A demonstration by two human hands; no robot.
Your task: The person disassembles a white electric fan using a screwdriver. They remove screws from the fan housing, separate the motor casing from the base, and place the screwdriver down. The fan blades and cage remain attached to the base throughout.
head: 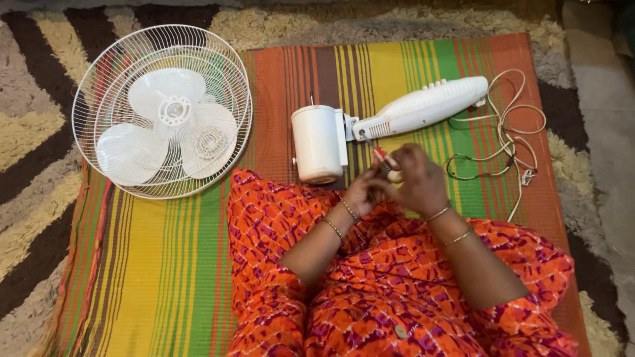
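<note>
A white fan motor housing with its long white stand body lies on the striped mat, just beyond my knees. My right hand is closed around a red-handled screwdriver whose tip points toward the joint between housing and stand. My left hand meets it from below, fingers pinched at the tool and a small pale part that I cannot make out. Both wrists wear thin bangles.
A white wire fan guard with the white blades lying inside sits on the mat at the left. The white power cord is looped at the right. A shaggy patterned rug surrounds the mat.
</note>
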